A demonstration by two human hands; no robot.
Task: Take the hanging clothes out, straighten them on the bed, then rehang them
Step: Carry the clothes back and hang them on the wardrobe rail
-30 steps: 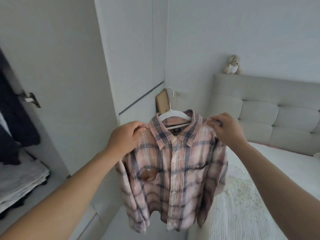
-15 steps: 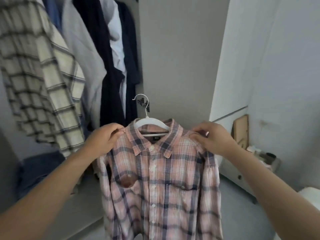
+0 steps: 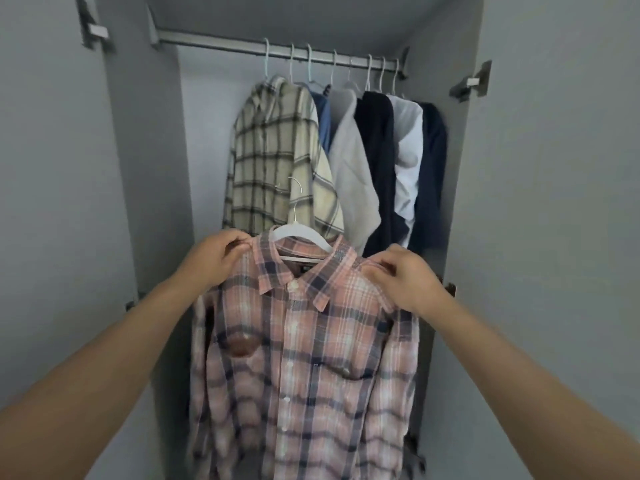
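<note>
A pink and navy plaid shirt (image 3: pixel 304 358) hangs buttoned on a white hanger (image 3: pixel 298 233), held up in front of the open wardrobe. My left hand (image 3: pixel 216 258) pinches its left shoulder and my right hand (image 3: pixel 403 277) pinches its right shoulder. The hanger's hook points up, well below the metal rail (image 3: pixel 277 50). On the rail hang several garments: a cream checked shirt (image 3: pixel 273 157), a grey one (image 3: pixel 349 168), dark navy ones (image 3: pixel 377 161) and a white one (image 3: pixel 408 147).
The wardrobe's two doors (image 3: pixel 52 202) stand open on either side, with hinges at top and mid height. The rail's left part, left of the cream checked shirt, carries no hangers.
The view has swung from the bed to face the wardrobe straight on. Both hands keep hold of the plaid shirt's shoulders and have carried it in front of the hanging clothes.
</note>
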